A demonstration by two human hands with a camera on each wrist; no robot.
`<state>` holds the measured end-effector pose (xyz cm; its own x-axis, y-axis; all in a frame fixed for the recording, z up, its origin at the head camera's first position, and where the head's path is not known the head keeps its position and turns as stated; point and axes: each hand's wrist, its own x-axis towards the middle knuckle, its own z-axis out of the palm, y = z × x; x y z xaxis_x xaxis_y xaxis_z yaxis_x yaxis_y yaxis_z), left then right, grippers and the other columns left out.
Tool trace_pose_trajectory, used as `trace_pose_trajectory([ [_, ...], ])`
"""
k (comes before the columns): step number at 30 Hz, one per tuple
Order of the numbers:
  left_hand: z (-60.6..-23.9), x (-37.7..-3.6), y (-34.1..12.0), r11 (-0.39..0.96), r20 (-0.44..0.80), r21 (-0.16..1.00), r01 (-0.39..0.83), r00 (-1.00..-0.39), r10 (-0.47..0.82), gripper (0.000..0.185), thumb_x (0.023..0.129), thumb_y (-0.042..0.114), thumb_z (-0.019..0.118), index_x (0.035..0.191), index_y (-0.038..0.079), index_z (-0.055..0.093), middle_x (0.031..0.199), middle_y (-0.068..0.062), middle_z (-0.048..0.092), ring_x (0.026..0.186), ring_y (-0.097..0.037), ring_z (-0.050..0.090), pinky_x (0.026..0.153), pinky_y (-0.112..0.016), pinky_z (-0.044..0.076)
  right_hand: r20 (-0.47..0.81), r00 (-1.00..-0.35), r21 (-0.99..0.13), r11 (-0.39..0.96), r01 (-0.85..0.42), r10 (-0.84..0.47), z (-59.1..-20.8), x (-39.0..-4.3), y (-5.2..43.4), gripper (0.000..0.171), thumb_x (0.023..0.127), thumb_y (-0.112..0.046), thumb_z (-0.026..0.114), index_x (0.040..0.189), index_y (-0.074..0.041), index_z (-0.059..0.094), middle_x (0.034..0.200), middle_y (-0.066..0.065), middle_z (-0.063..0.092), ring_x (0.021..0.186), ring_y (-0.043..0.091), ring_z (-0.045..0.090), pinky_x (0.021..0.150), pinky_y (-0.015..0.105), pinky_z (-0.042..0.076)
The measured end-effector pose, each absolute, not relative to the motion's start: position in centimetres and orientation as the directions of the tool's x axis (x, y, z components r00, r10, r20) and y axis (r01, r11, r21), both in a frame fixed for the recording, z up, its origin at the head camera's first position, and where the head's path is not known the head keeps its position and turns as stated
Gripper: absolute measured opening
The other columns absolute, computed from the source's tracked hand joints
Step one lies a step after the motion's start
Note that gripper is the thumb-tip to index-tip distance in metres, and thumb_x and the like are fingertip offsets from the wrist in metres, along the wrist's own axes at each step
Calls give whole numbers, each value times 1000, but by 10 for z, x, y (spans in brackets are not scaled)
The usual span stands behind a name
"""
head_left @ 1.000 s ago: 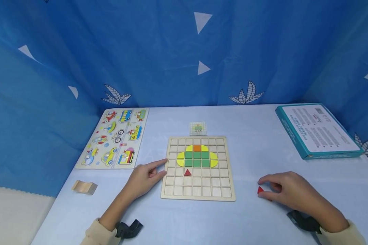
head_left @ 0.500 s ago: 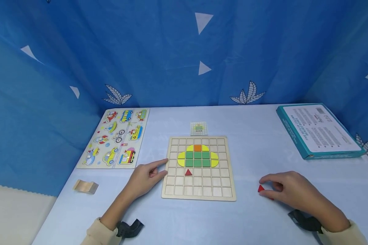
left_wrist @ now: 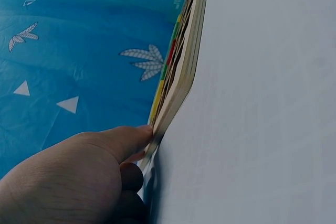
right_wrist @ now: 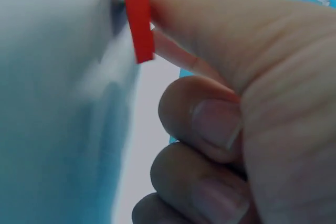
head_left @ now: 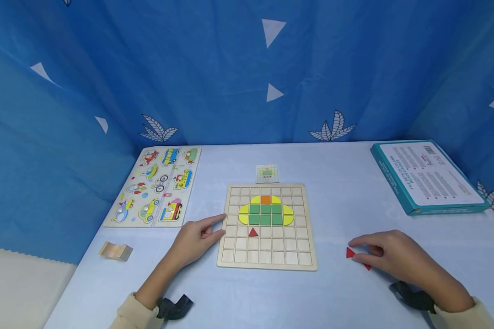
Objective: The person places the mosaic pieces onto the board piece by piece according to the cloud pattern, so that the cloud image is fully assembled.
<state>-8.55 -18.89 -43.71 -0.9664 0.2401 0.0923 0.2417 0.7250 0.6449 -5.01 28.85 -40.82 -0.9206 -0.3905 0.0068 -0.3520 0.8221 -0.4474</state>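
Note:
My left hand [head_left: 195,236] touches the left edge of the square wooden grid board [head_left: 277,257] with index finger and thumb apart. In the left wrist view its thumb meets the board's layered edge [left_wrist: 185,77]. On the board lie green squares [head_left: 265,209], an orange square [head_left: 265,199], yellow rounded pieces [head_left: 288,214] and a red triangle [head_left: 253,232]. Right of it, my right hand [head_left: 395,256] is low over the table, index finger and thumb apart. One red triangle [head_left: 350,252] lies at their tips; another [head_left: 367,267] is partly under the thumb. A red piece's edge [right_wrist: 138,22] shows beside the thumb.
A small pattern card [head_left: 267,173] lies behind the board. A vehicle picture puzzle [head_left: 158,187] is at the back left, with a notched wooden block [head_left: 115,251] in front of it. At the back right lies a teal box [head_left: 432,176]. A blue curtain [head_left: 214,68] hangs behind.
My right thumb and index finger have shifted slightly right, exposing more of both red triangles beside the thumb. The left hand keeps its place at the board's edge.

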Motion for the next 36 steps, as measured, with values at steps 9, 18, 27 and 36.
trace_pose_trajectory([
  [9, -437, -86, -189, 730, 92, 638, 245, -966, 244, 41, 94, 33, 77, 133, 24, 70, 55, 13, 41, 51, -4, 36, 52, -25, 32, 10, -916, -483, 800, -355, -401, -412, -49, 286, 31, 84, -25, 85, 114, -21, 80, 56, -21, 39, 52, -1, 38, 49, 20, 34],
  [18, -437, -86, -189, 731, 84, 639, 238, -967, 242, 42, 94, 33, 77, 134, 24, 70, 55, 13, 42, 51, -5, 37, 53, -25, 33, 0, -915, -479, 804, -354, -403, -412, -50, 281, 23, 86, -24, 83, 110, -22, 81, 56, -21, 42, 53, -1, 40, 49, 21, 36],
  [27, -437, -85, -189, 735, 75, 638, 230, -968, 238, 41, 94, 33, 77, 134, 25, 69, 54, 12, 41, 50, -5, 36, 52, -25, 32, 77, -909, -409, 819, -403, -409, -415, -46, 271, 21, 82, -24, 87, 102, -24, 80, 56, -21, 33, 51, -3, 34, 49, 21, 31],
  [36, -437, -85, -190, 729, 80, 642, 236, -967, 243, 42, 94, 33, 77, 134, 24, 69, 55, 12, 41, 50, -4, 36, 52, -24, 32, 130, -903, -383, 820, -426, -409, -412, -45, 264, 20, 80, -24, 88, 99, -23, 79, 56, -22, 34, 49, -4, 32, 48, 21, 30],
])
